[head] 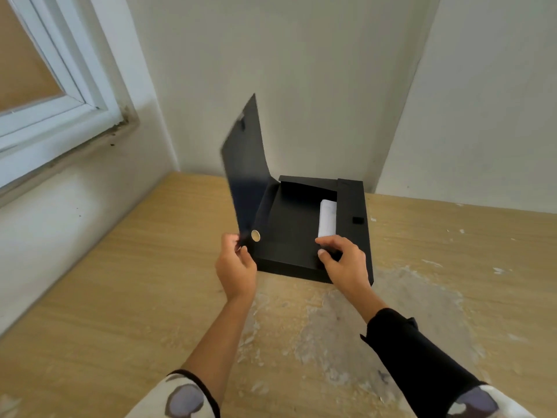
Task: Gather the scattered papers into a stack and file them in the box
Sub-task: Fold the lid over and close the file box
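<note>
A black file box [289,260] lies on the wooden table near the back wall. Its big lid flap [245,164] stands up on the left side, blurred. My left hand [236,263] pinches the lid's lower corner, beside a round silver stud [255,235]. Inner black flaps cover most of the box's inside. A strip of white papers [328,218] shows between an inner flap and the right side flap [352,206]. My right hand [343,260] rests on the box's near right part, fingertips on the flap just below the papers.
The wooden table [120,297] meets walls at the back and left, under a white window frame [60,95]. A pale scuffed patch [346,327] marks the table surface in front of the box.
</note>
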Demonstrator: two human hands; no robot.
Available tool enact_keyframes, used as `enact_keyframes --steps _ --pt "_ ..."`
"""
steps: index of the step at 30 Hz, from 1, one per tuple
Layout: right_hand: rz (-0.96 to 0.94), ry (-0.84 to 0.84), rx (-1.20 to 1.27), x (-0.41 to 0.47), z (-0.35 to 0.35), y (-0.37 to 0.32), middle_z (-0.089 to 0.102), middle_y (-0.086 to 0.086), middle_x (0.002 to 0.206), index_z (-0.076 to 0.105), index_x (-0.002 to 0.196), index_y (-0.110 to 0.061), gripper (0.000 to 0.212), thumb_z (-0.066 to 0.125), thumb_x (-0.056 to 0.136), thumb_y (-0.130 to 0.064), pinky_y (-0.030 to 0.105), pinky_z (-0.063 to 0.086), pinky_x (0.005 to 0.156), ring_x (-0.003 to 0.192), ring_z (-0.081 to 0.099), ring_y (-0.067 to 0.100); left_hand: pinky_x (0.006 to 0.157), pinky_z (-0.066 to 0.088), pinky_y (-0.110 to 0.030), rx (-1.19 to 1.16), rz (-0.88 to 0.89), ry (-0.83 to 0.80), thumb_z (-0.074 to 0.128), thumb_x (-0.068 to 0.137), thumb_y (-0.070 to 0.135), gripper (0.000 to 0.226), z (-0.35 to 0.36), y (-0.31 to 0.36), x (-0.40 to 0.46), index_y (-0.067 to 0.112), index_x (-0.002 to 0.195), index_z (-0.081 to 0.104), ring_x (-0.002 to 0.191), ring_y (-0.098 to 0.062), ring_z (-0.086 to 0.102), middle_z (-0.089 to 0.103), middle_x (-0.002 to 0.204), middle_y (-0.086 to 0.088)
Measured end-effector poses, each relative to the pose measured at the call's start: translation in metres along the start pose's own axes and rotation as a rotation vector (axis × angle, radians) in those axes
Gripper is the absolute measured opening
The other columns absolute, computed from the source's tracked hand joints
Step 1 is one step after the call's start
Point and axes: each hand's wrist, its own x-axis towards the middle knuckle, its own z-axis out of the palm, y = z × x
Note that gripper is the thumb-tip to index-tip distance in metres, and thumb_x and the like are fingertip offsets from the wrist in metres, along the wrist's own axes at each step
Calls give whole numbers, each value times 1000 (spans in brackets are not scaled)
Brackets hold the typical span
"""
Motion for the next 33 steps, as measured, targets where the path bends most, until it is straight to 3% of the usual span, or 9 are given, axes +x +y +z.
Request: enact_keyframes --steps 5,10,12,15,18,22,27,30,33 --pt "173 86 586 15 -30 -16 67 -3 102 65 97 -25 20 50 92 -13 29 49 88 101 62 12 60 47 -30 71 178 -94 53 81 -6 17 -1 0 -3 5 93 59 74 -27 66 71 87 -12" --pt "252 -20 719 43 -69 -28 69 -3 101 60 110 -22 24 41 97 -31 21 55 68 88 69 11 69 48 -28 76 184 -157 53 77 -9 25 4 0 -6 6 94 62 86 -28 67 72 101 -10" --pt "294 -35 665 53 -77 -26 69 0 104 61 106 -20 23 44 95 -31 24 57 70 88 70 14 70 50 -29 87 202 -199 53 76 -9 29 7 1 -8 8 97 64 87 -27 67 72 102 -9" --pt "341 -17 522 61 -83 -14 61 9 120 51 123 -16 32 52 92 -17 40 51 95 105 62 25 74 51 -32 138 225 -254 48 74 -10 41 8 2 -9 10 105 66 89 -27 65 71 101 -8" --pt "344 6 392 62 -83 -3 59 14 119 48 125 -20 41 55 88 -3 43 51 94 104 60 24 71 47 -29 174 260 -316 44 74 -9 45 10 3 -4 10 109 65 92 -27 61 67 106 -6" --pt "200 -54 -53 64 -74 10 54 16 123 46 129 -25 43 49 90 -7 34 50 88 104 56 26 67 41 -26 243 301 -408 46 85 4 31 18 6 2 8 109 64 95 -23 54 61 103 -5" --pt "31 -99 -559 67 -59 21 41 14 126 42 133 -18 40 44 93 -21 26 42 81 97 48 21 96 44 -36 321 283 -559 49 87 8 26 25 1 7 7 112 57 129 -24 43 54 132 -9" --pt "-70 -122 -670 62 -47 27 41 18 136 42 132 -4 41 39 95 -22 35 39 103 123 42 31 105 38 -41 376 326 -607 45 89 9 28 29 -2 7 5 115 53 137 -25 34 49 140 -9" --pt "-85 -161 -685 56 -38 30 42 20 135 36 130 5 42 30 98 -21 38 28 112 127 36 31 110 30 -40 413 377 -620 42 91 8 30 30 -4 6 3 119 51 137 -24 34 48 141 -9"
